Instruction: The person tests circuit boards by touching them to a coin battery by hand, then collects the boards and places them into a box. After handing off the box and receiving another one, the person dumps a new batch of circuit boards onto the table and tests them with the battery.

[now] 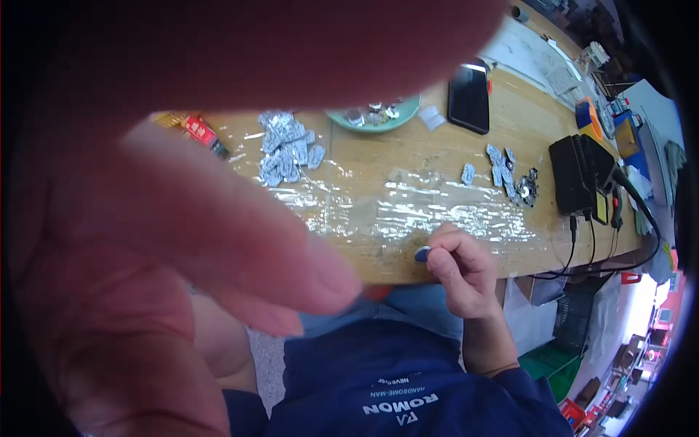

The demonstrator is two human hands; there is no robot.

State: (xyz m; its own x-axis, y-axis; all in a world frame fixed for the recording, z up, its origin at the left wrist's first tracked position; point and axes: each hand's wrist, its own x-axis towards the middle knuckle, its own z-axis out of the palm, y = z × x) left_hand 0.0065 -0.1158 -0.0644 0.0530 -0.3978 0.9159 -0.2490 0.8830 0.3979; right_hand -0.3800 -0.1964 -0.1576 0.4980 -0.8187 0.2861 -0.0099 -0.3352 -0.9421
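Note:
My left hand (175, 218) is very close to the camera and blurred, covering much of the left side, with its fingers apart and nothing visible between them. At the table's near edge, my right hand (466, 271) pinches a small round disc (421, 253), dark with a pale rim, between thumb and finger. Beyond the hands lies a pile of small grey patterned pieces (285, 149). A second, smaller group of such pieces (499, 166) lies farther right, beside a cluster of dark shiny parts (526, 189).
On the wooden table (364, 269) with its shiny clear covering stand a green dish (378, 125) of small parts, a black phone (469, 98) and a black box-shaped device (571, 175) with cables. A red and yellow packet (200, 132) lies at the left. An orange tape roll (588, 119) sits far right.

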